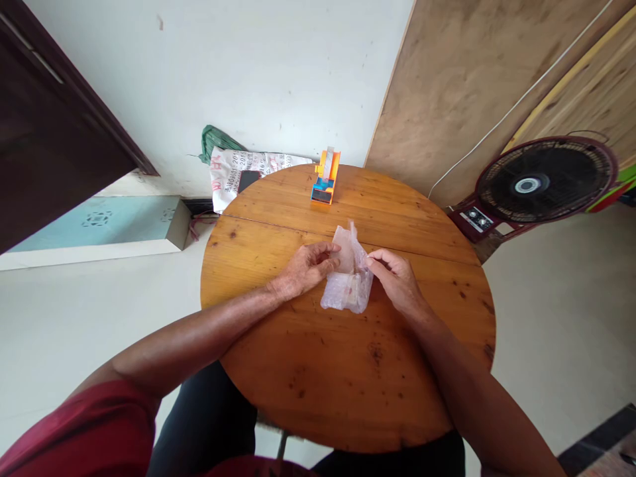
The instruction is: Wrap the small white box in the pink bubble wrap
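A small clear plastic bag (348, 281) with pale contents rests on the round wooden table (342, 371) near its middle. My left hand (307, 267) pinches the bag's upper left edge with closed fingers. On the other side, my right hand (395, 275) grips the bag's right edge, fingers pressed together. Both forearms lie across the tabletop. What is inside the bag I cannot make out.
An orange and blue tape dispenser (325, 177) stands at the table's far edge, with a dark phone (248, 180) at the far left rim. Behind lie a printed white sack (233, 173) and a green bag (214, 140). A floor fan (539, 182) stands right.
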The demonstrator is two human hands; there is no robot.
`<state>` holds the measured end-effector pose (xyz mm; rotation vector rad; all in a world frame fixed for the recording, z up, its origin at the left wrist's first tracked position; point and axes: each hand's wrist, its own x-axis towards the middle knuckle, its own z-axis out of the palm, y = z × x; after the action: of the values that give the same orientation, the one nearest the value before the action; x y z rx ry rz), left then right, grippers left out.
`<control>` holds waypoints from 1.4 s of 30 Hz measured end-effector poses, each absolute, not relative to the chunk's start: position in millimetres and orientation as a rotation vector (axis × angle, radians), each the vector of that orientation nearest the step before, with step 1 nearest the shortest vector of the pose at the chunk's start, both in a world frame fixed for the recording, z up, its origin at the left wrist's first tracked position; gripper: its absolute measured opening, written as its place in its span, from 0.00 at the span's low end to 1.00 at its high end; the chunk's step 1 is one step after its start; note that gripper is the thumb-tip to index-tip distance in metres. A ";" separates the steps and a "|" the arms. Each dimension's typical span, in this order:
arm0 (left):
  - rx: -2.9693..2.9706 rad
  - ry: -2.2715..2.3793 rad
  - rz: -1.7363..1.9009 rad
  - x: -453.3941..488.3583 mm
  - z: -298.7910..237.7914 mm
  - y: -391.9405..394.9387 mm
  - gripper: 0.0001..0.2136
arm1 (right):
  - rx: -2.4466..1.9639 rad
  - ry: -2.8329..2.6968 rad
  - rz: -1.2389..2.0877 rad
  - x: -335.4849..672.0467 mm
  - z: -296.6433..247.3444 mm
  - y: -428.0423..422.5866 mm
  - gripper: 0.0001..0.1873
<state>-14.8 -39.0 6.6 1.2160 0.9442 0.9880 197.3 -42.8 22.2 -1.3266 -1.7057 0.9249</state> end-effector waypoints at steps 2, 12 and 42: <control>1.283 0.999 1.025 -16.0 5.2 -37.4 0.18 | -1.299 -1.655 0.985 197.3 22.3 -42.1 0.12; 1.697 1.037 1.179 -21.6 13.5 -44.7 0.10 | -1.290 -1.516 1.023 195.8 27.3 -44.3 0.10; 2.266 0.963 1.139 -26.7 21.4 -46.5 0.23 | -1.403 -1.775 0.766 198.3 27.1 -45.2 0.12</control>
<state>-26.7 -46.5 21.4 2.2664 0.9628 1.1392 198.3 -45.2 27.1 -1.4031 -1.7748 0.7658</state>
